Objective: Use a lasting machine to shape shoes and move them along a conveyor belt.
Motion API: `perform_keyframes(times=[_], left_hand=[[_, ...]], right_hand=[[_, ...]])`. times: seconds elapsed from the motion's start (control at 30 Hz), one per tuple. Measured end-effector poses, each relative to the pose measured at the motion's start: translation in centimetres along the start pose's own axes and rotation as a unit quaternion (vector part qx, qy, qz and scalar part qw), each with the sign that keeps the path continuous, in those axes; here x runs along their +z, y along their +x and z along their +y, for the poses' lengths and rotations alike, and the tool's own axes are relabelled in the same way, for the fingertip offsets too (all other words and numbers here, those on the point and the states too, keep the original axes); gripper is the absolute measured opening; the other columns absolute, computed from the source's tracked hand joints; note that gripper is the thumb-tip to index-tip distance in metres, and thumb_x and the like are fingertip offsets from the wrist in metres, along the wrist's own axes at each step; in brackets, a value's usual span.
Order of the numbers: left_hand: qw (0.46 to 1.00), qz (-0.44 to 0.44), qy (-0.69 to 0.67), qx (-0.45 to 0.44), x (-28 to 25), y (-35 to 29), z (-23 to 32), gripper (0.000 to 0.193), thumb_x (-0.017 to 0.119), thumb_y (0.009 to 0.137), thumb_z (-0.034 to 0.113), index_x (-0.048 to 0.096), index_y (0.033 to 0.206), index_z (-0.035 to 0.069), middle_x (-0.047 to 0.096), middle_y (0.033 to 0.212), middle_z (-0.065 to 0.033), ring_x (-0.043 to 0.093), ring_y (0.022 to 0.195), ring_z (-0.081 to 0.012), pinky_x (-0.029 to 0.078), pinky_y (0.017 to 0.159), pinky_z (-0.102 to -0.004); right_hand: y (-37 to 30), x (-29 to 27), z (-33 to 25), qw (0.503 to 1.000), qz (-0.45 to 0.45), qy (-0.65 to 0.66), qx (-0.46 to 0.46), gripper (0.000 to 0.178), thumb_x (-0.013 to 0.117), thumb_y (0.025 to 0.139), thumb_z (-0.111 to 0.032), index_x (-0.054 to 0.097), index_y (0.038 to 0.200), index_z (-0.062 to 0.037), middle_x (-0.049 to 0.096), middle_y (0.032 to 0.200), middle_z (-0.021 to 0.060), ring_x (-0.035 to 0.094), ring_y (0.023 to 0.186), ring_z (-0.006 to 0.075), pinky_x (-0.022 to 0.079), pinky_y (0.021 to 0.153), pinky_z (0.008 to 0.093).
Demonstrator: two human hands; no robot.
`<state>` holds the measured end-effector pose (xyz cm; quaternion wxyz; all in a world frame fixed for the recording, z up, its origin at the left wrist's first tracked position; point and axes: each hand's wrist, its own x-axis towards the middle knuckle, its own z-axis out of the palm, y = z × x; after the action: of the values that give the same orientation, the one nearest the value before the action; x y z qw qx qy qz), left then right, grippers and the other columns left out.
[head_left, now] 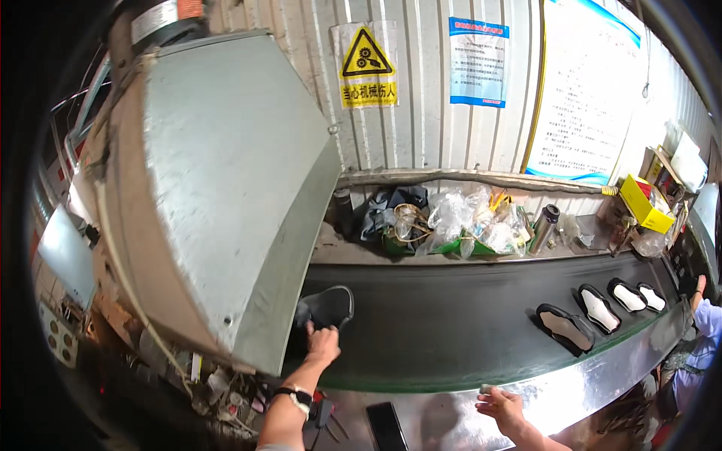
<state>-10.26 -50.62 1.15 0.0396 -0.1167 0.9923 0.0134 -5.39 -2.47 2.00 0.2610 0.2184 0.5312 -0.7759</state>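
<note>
My left hand (323, 344), with a watch on its wrist, reaches onto the dark belt beside the grey metal hood. Its fingers are closed at the near edge of a black shoe (335, 304), which lies partly under the hood's edge. My right hand (502, 410) is over the shiny metal ledge in front of the belt. Between its thumb and forefinger is a small pale piece (487, 388), too small to name. The other fingers are curled.
The black conveyor belt (444, 323) carries several black shoes (564, 328) with pale undersides at the right. A co-worker's hand (701, 286) is at the far right end. Behind lie plastic bags (459, 214) and a flask (545, 225). A phone (386, 427) rests on the ledge.
</note>
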Motion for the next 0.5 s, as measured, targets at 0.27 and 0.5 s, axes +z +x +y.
perform_keyframes(times=[0.27,0.5], left_hand=[[0.905,0.221,-0.364,-0.016,3.7,8.3,-4.0,0.036,0.079,0.078,0.018,0.073,0.110,0.002,0.072,0.106,-0.0171,0.070,0.093,-0.0288,0.055,0.083,-0.0387],[0.834,0.025,-0.253,-0.489,12.4,9.1,-18.2,0.070,0.079,0.074,0.017,0.052,0.137,0.011,0.051,0.142,-0.0242,0.047,0.132,-0.0404,0.040,0.109,-0.0494]], right_hand=[[6.4,9.4,3.4,0.995,0.008,-0.015,0.094,0.100,0.076,0.088,-0.004,0.014,0.161,-0.0315,0.035,0.152,0.0197,0.042,0.137,0.0305,0.044,0.104,0.0558],[5.4,5.3,0.2,0.993,-0.068,0.073,0.055,0.060,0.062,0.098,-0.009,0.038,0.153,-0.0186,0.054,0.143,0.0049,0.053,0.129,0.0219,0.047,0.104,0.0402]])
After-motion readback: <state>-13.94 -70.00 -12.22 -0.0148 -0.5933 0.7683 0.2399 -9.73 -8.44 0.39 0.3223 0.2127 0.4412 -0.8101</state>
